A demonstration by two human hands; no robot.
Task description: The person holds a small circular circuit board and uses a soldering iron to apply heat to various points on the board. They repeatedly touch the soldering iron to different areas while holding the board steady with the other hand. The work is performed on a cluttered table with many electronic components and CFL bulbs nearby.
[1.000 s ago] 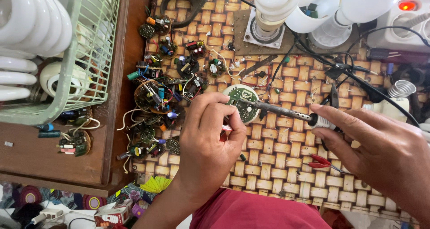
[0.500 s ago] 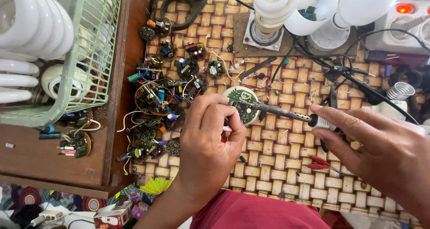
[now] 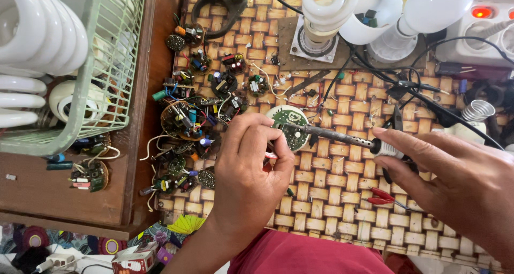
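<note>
My left hand [image 3: 249,169] pinches the edge of a small round green circuit board [image 3: 292,128] that rests on a woven mat [image 3: 342,199]. A thin wire or component shows between its fingers. My right hand [image 3: 455,177] grips the handle of a soldering iron [image 3: 337,136]. The iron's metal tip touches the top of the round board. The iron's black cord runs off to the upper right.
A heap of small lamp circuit boards [image 3: 193,118] lies left of the board. A pale green wire basket [image 3: 96,65] holds spiral lamp tubes at far left. Spiral and bulb lamps [image 3: 326,11] stand at the back, beside a power strip [image 3: 487,22]. Red-handled cutters [image 3: 383,196] lie below the iron.
The hands and iron have hardly moved; the iron tip stays on the round board while my left fingers shift slightly at its edge.
</note>
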